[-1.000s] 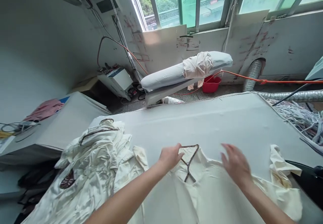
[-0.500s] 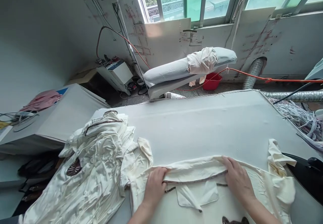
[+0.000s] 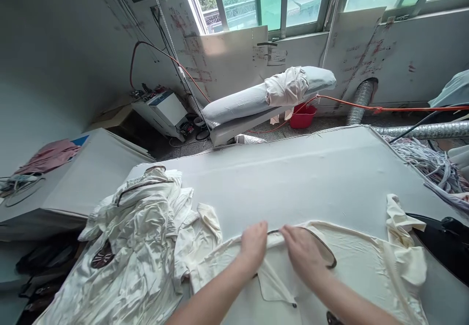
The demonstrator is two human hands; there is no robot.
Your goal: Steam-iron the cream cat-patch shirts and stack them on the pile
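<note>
A cream garment [image 3: 359, 251] with dark piping lies spread on the pale padded table [image 3: 293, 178]. My left hand [image 3: 254, 247] is closed on the garment's upper edge, left of the middle. Close beside it, my right hand [image 3: 302, 251] grips the same dark-piped edge, its fingers pressed together and a little blurred. To the right of my right hand the piping curves round in a loop. A white pointed flap [image 3: 273, 283] lies below and between my hands. Fabric between the fingers is mostly hidden.
A heap of cream garments [image 3: 135, 237] covers the table's left side. A black iron [image 3: 445, 247] stands at the right edge. Beyond the table are a padded sleeve board [image 3: 238, 104], a red bucket [image 3: 303, 116], an orange hose [image 3: 403, 109] and a pile of fabric strips [image 3: 428, 161].
Both hands have moved up and towards each other along the garment's edge. The folded band between them has been lifted and opened into a curved edge. The camera view has shifted slightly.
</note>
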